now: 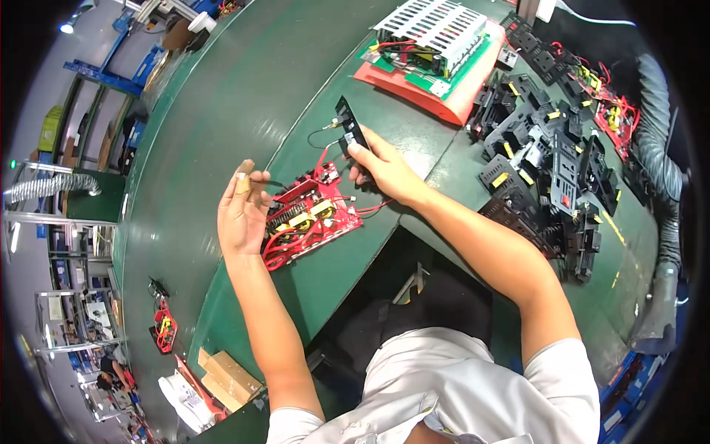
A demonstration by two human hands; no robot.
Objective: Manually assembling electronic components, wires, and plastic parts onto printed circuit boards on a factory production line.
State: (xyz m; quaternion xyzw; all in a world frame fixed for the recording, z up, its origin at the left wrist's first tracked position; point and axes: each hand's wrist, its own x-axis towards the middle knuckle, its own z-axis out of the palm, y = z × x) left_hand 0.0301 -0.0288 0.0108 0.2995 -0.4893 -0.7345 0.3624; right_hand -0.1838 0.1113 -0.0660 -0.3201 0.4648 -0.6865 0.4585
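My right hand [388,166] grips a narrow black plastic panel [346,117] between thumb and fingers, holding it up at a tilt. A thin black wire and a red wire hang from the panel's side. Below it on the green bench lies a red circuit board [325,226] with yellow-wrapped parts, a coil and looped red wires. Beside the board's left edge, my left hand [242,214] is raised palm-up, fingers loosely bent and apart. A pale covering wraps one of its fingertips. I see nothing held in it.
A heap of black plastic panels [566,166] lies at right, near a grey flexible duct [654,126]. At the back, a metal-cased unit [433,33] rests on an orange tray [444,107]. A smaller red board [164,329] and a cardboard box [228,379] are at left.
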